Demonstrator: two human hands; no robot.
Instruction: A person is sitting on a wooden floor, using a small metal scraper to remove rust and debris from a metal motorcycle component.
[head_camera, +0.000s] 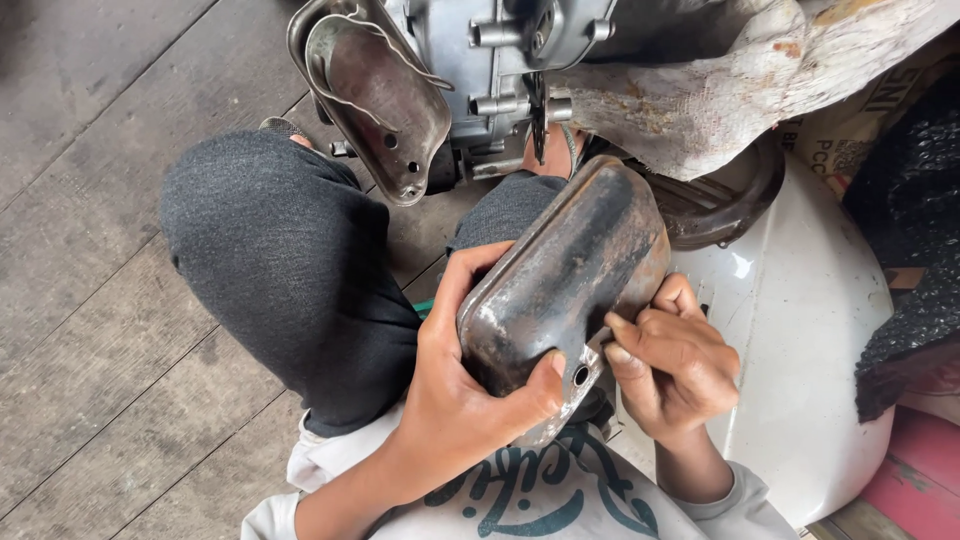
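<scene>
Head view: left hand (465, 375) and right hand (675, 365) both grip a rusty metal cover (565, 275).

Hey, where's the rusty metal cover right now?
In the head view the rusty metal cover sits at centre, gripped between the left hand and the right hand, just below the grey engine and beside the white panel.

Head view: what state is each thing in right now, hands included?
Dark metal cover: off the engine, held up tilted, worn and rusty.
Left hand: closed on the cover's lower edge.
Right hand: closed on the cover's right edge.
Engine: side exposed.
Second metal cover: leaning by the engine, hollow side showing.
</scene>
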